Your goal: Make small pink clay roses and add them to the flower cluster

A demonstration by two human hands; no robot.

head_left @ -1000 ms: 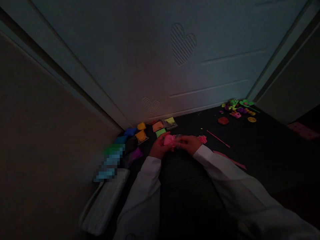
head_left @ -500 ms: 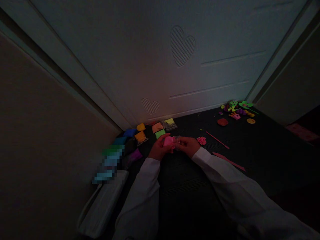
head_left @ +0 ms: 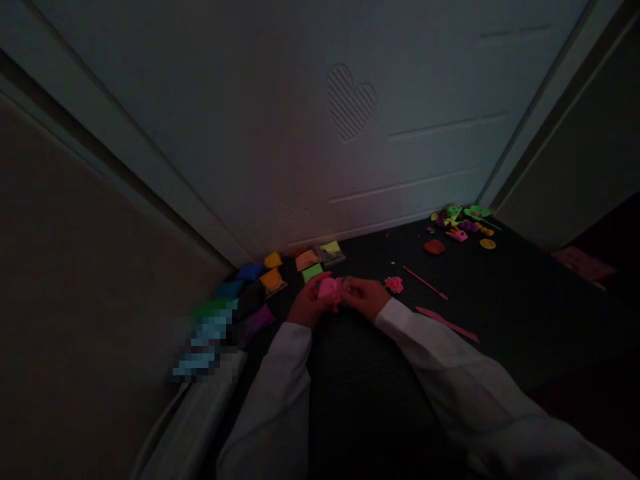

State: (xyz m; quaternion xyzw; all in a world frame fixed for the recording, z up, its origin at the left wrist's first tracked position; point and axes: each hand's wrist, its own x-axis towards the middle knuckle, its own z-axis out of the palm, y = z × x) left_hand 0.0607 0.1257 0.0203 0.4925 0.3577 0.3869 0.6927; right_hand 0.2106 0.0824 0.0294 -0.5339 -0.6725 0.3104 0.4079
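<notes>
Between my two hands is a small clear bag of pink modelling clay (head_left: pixel 328 289), held just above the dark tabletop. My left hand (head_left: pixel 306 303) is closed round the clay-filled end. At the bag's loose, see-through end, the fingers of my right hand (head_left: pixel 367 297) are pinched on the plastic. A bumpy pink clay piece (head_left: pixel 394 285) lies just right of my right hand. Beyond it are a thin pink stick tool (head_left: pixel 425 283) and a flat pink clay knife (head_left: pixel 447 324). Dim light hides the finer finger detail.
Bagged clay in several colours, such as the orange pack (head_left: pixel 273 281) and purple pack (head_left: pixel 259 321), lines the left and back. A long pale object (head_left: pixel 200 417) lies at the left edge. Small clay figures (head_left: pixel 463 223) and a red clay piece (head_left: pixel 435 247) sit back right, before a white panel (head_left: pixel 240 133).
The view has shifted slightly, so everything sits a little further left and lower. Both hands keep their hold on the pink clay bag, with little other movement.
</notes>
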